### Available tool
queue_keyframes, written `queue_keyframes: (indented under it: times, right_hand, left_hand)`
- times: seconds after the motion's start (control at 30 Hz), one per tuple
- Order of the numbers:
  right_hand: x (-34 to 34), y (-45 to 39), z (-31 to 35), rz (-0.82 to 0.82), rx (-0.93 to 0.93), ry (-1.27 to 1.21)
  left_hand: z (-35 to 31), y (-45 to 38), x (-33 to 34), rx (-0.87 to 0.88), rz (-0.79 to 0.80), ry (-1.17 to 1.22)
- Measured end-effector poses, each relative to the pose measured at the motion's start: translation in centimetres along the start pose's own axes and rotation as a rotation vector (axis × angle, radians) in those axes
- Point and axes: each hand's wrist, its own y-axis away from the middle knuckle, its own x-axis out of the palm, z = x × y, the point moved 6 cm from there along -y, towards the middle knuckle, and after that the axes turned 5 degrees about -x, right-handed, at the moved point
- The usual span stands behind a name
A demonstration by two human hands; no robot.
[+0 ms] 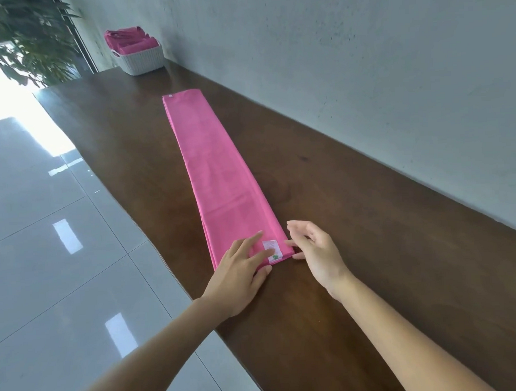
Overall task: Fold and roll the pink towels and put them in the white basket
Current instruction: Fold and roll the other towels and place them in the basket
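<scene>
A pink towel [214, 167], folded into a long narrow strip, lies flat along the dark wooden table [356, 235]. A white label sits at its near end. My left hand [239, 273] rests on that near end with straight fingers pressing the cloth beside the label. My right hand [315, 252] is at the near right corner, thumb and a finger pinching the towel's edge, the other fingers loosely spread. The white basket [140, 57] stands at the far end of the table with several rolled pink towels [131, 41] in it.
A grey wall [363, 57] runs along the table's right side. To the left lies a glossy tiled floor [46, 249], below the table's wavy edge. A leafy plant [22, 37] stands at the far left by a bright window.
</scene>
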Motion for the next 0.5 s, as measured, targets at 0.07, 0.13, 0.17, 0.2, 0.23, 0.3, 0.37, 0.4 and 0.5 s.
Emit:
queue_keyframes:
  times: [0.07,0.13,0.17,0.2,0.23,0.3,0.37,0.4,0.5]
  right_hand:
    - [-0.7,-0.2,-0.1,-0.081,0.032,0.231]
    - [-0.8,-0.5,-0.2,-0.075,0.089,0.351]
    - [-0.7,-0.8,-0.2,-0.045,0.115,0.387]
    - [-0.5,-1.2,-0.1,-0.011,0.138,0.414]
    - [-0.3,-1.5,0.1,0.022,0.160,0.435]
    - [0.1,-2.2,0.3,0.091,0.204,0.464]
    - [0.6,-2.7,0.4,0.129,0.229,0.494]
    - [0.7,-2.9,0.5,0.134,0.235,0.503]
    - [0.7,-2.9,0.9,0.133,0.264,0.400]
  left_hand:
    - [-0.1,0.0,0.1,-0.008,-0.005,-0.038]
    - [-0.2,0.0,0.1,-0.007,-0.023,-0.065]
    - [-0.2,0.0,0.2,-0.009,-0.031,-0.071]
    - [-0.2,0.0,0.2,-0.014,-0.037,-0.071]
    - [-0.2,0.0,0.1,-0.018,-0.043,-0.069]
    - [-0.3,-0.1,0.1,-0.021,-0.053,-0.069]
    - [-0.4,-0.2,0.1,-0.022,-0.055,-0.068]
    - [-0.5,-0.3,0.1,-0.024,-0.058,-0.069]
    - [-0.6,-0.5,0.1,-0.029,-0.073,-0.079]
